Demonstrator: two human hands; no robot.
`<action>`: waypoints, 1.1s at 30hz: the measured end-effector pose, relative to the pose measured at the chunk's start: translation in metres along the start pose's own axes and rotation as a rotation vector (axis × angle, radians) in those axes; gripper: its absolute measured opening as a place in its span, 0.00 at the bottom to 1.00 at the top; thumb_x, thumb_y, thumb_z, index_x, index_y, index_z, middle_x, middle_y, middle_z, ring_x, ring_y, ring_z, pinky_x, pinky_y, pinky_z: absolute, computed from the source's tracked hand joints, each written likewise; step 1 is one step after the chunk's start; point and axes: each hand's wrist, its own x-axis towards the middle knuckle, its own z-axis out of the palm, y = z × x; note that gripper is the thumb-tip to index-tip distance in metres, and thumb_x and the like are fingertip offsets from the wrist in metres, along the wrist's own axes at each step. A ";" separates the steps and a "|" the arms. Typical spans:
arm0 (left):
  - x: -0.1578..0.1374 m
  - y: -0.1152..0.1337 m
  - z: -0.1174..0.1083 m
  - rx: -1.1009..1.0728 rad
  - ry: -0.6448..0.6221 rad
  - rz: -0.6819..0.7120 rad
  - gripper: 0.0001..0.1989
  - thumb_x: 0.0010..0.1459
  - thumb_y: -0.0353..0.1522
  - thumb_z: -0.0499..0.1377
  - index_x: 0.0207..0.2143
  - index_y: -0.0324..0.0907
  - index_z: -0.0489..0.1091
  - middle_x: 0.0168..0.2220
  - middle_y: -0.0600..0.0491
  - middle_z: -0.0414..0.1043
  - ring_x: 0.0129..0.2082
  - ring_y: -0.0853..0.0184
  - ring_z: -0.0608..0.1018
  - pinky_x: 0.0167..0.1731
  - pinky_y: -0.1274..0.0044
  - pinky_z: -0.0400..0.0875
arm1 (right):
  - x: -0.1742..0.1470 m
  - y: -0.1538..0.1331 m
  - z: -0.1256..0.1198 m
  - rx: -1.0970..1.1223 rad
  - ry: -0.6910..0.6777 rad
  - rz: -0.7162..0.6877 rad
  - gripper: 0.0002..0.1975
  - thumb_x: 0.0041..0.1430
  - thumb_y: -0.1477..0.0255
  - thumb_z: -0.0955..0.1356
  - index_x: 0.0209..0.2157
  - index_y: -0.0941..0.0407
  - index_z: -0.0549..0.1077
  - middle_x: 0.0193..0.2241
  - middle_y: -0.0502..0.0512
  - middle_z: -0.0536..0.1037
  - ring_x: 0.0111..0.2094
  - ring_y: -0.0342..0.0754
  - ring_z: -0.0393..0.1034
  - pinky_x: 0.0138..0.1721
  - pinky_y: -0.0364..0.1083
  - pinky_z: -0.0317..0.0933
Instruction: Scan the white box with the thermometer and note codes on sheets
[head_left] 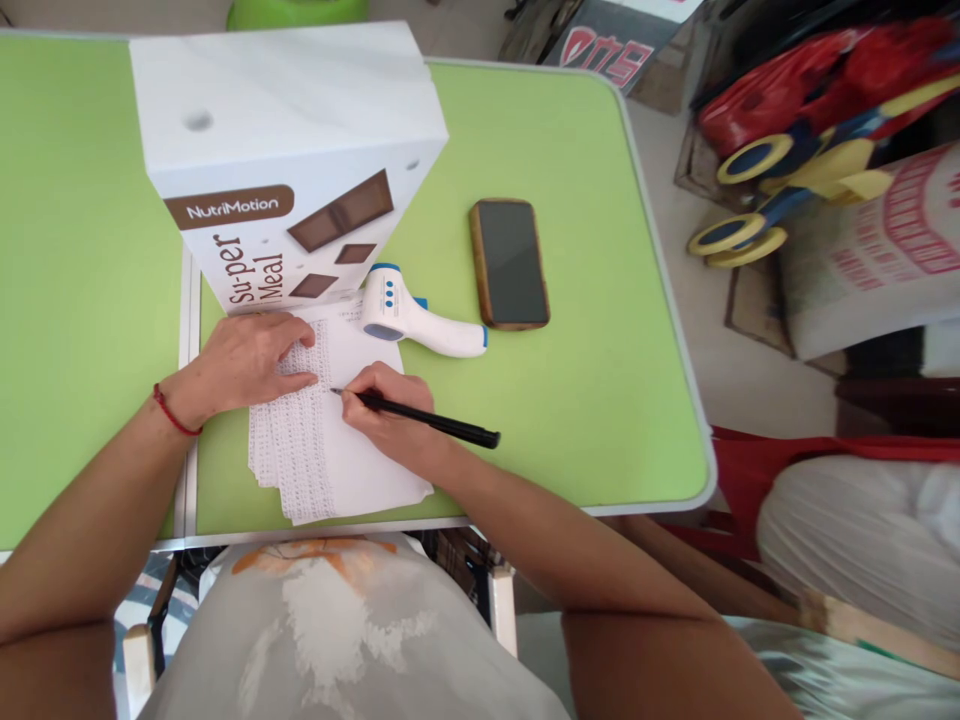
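A black pen (431, 415) is gripped in my right hand (394, 405), its tip touching a white sheet of paper (367, 470). Rows of small handwritten characters cover the left part of the sheet, and other sheets lie under it. My left hand (251, 360) rests on the paper's upper left, fingers stretched out and thumb apart. Just beyond the hands lies a white and blue infrared thermometer (420, 318), partly over the paper's top edge. A tall white NutriMotion box (292, 160) stands behind the paper and hides part of the tabletop.
A smartphone (511, 262) in a brown case lies right of the thermometer on the green folding table (600, 400). Beyond the table's right edge are a printed sack (870, 260) and a yellow and blue wheeled object (810, 180). Another person's light clothing (847, 540) shows at lower right.
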 end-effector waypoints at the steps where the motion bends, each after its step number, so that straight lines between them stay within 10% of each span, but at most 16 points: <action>1: 0.000 0.000 0.000 -0.002 0.005 0.002 0.14 0.55 0.39 0.63 0.40 0.40 0.74 0.32 0.52 0.77 0.30 0.63 0.77 0.28 0.75 0.65 | 0.000 0.000 0.000 -0.005 -0.003 -0.002 0.05 0.49 0.72 0.64 0.22 0.53 0.66 0.17 0.44 0.69 0.19 0.39 0.61 0.23 0.40 0.56; 24: 0.000 -0.002 0.001 -0.008 -0.002 0.002 0.15 0.55 0.39 0.63 0.40 0.38 0.74 0.31 0.51 0.76 0.28 0.63 0.76 0.28 0.74 0.65 | 0.000 -0.001 -0.001 -0.015 -0.015 -0.019 0.06 0.48 0.73 0.64 0.21 0.53 0.63 0.16 0.43 0.66 0.18 0.39 0.58 0.21 0.39 0.54; 33: 0.000 0.000 -0.001 -0.007 -0.018 0.000 0.13 0.55 0.38 0.64 0.40 0.39 0.74 0.31 0.52 0.76 0.28 0.64 0.76 0.28 0.75 0.64 | 0.010 0.010 -0.014 -0.117 0.177 -0.420 0.06 0.58 0.77 0.65 0.32 0.52 0.72 0.24 0.48 0.76 0.24 0.42 0.69 0.28 0.42 0.63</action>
